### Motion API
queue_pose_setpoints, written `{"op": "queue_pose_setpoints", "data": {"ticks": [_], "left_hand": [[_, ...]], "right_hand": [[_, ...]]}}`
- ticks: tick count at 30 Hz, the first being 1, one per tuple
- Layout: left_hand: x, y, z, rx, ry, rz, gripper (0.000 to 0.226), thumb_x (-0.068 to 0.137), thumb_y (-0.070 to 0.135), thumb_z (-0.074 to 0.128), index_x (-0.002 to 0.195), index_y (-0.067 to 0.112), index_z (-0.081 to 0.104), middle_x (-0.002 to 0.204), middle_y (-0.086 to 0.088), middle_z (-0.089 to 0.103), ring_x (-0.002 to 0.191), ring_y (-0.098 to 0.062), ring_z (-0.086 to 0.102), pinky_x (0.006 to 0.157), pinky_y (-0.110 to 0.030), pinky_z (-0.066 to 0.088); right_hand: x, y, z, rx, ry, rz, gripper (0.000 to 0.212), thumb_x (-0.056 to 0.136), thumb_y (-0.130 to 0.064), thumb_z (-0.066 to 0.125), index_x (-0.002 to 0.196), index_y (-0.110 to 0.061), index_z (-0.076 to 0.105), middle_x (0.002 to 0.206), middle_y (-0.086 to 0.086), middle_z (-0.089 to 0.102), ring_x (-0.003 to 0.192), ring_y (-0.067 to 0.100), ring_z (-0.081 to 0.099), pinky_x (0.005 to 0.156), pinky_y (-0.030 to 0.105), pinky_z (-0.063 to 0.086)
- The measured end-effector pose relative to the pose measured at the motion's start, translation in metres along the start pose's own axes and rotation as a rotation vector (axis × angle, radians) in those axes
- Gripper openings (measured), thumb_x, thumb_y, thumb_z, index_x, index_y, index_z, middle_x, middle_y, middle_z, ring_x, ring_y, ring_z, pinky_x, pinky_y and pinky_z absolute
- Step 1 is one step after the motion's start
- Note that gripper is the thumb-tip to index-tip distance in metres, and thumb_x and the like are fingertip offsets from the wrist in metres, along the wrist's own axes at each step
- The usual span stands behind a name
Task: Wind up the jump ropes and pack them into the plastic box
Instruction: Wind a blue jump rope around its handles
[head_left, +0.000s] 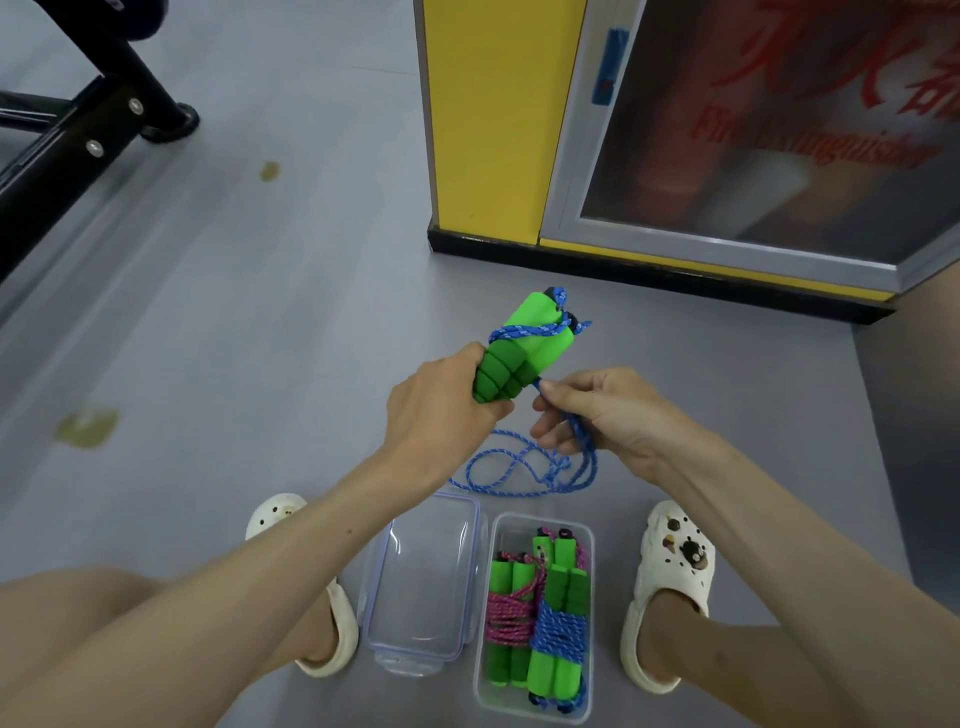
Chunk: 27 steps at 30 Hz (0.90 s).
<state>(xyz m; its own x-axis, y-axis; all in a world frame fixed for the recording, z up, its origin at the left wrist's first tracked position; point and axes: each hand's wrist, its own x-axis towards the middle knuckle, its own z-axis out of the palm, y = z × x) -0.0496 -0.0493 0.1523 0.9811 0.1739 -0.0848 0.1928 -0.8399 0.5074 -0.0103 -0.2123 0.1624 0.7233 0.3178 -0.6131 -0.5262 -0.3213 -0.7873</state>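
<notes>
Green foam handles (511, 358) gripped together by the left hand (441, 410); the right hand (602, 410) pinches the blue rope (524, 470), whose slack loops lie on the floor. Near, the plastic box (589, 613) holds two wound ropes, its lid (423, 582) to the left.

Blurred, edge-cropped cabinet lettering (810, 143)

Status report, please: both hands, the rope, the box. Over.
Left hand grips the green handles; right hand pinches the blue rope. Few turns wound, rest loose on floor. Plastic box open, two wound ropes inside. Nothing in the way.
</notes>
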Motion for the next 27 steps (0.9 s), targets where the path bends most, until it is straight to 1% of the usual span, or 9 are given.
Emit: {"op": "queue_pose_setpoints", "data": {"ticks": [2,4,7,10,14,18,21,24,27], "left_hand": [[0.002,0.001,0.001,0.073,0.046,0.036,0.029,0.083,0.042,0.065,0.098,0.023,0.05,0.09,0.002,0.064,0.086,-0.026,0.059,0.063,-0.031,0.037],[0.002,0.002,0.003,0.155,0.086,0.091,0.029,0.086,0.04,0.062,0.104,0.021,0.049,0.09,0.0,0.061,0.084,-0.026,0.059,0.062,-0.031,0.035],[-0.005,0.008,0.009,0.29,0.109,0.168,0.028,0.091,0.035,0.055,0.112,0.019,0.047,0.088,0.0,0.053,0.082,-0.024,0.056,0.06,-0.031,0.03],[-0.008,0.011,0.016,0.398,0.123,0.171,0.028,0.091,0.027,0.056,0.116,0.018,0.048,0.084,0.0,0.044,0.074,-0.022,0.046,0.052,-0.03,0.024],[-0.005,0.01,0.021,0.561,0.222,0.26,0.044,0.05,0.011,0.081,0.09,0.015,0.064,0.062,-0.002,0.047,0.051,-0.02,0.045,0.045,-0.02,0.005],[-0.01,0.011,0.029,0.659,0.323,0.345,0.056,0.04,0.006,0.076,0.094,0.011,0.067,0.063,-0.006,0.05,0.052,-0.021,0.046,0.047,-0.026,0.022],[-0.007,0.004,0.04,0.544,0.369,0.431,0.051,0.061,0.033,0.081,0.103,0.011,0.064,0.07,-0.008,0.051,0.059,-0.025,0.05,0.054,-0.033,0.037],[-0.003,0.008,0.029,0.283,0.136,0.357,0.067,0.083,0.07,0.039,0.12,0.018,0.058,0.082,-0.004,0.05,0.072,-0.023,0.054,0.062,-0.032,0.04],[0.013,0.008,0.009,-0.119,-0.21,0.065,0.065,0.084,0.065,0.046,0.128,0.019,0.054,0.095,0.002,0.054,0.087,-0.016,0.056,0.072,-0.031,0.045]], "right_hand": [[0.001,0.002,0.0,-0.002,0.011,-0.016,0.017,0.094,-0.015,0.056,0.091,-0.002,0.067,0.075,0.01,0.07,0.062,0.014,0.065,0.065,0.024,0.057],[0.001,0.002,0.001,0.031,0.01,-0.012,0.018,0.096,-0.011,0.051,0.093,-0.002,0.067,0.075,0.009,0.069,0.061,0.012,0.063,0.068,0.025,0.056],[-0.001,0.0,0.005,0.102,0.001,0.019,0.024,0.1,-0.01,0.043,0.097,0.003,0.063,0.071,0.011,0.068,0.047,0.008,0.057,0.049,0.02,0.05],[-0.001,0.001,0.008,0.17,0.001,0.037,0.026,0.101,-0.009,0.04,0.104,0.011,0.058,0.069,0.013,0.063,0.036,0.005,0.04,0.036,0.015,0.031],[-0.002,0.002,0.011,0.23,-0.01,0.024,0.028,0.095,-0.026,0.054,0.1,0.001,0.058,0.068,0.009,0.06,0.041,0.006,0.035,0.039,0.016,0.024],[0.001,0.006,0.011,0.284,0.085,0.029,0.042,0.088,-0.053,0.054,0.088,-0.011,0.059,0.064,0.007,0.061,0.042,0.009,0.034,0.043,0.02,0.024],[0.001,0.009,0.007,0.328,0.137,0.006,0.039,0.091,-0.048,0.054,0.083,-0.011,0.059,0.064,0.008,0.057,0.041,0.008,0.033,0.041,0.019,0.024],[0.002,0.009,-0.003,0.312,0.166,-0.029,0.039,0.092,-0.045,0.053,0.078,-0.009,0.06,0.056,0.004,0.053,0.04,0.007,0.031,0.04,0.017,0.024],[0.002,0.01,-0.008,0.293,0.103,-0.035,0.042,0.093,-0.046,0.051,0.079,-0.007,0.058,0.056,0.004,0.052,0.04,0.007,0.03,0.04,0.017,0.025]]}}
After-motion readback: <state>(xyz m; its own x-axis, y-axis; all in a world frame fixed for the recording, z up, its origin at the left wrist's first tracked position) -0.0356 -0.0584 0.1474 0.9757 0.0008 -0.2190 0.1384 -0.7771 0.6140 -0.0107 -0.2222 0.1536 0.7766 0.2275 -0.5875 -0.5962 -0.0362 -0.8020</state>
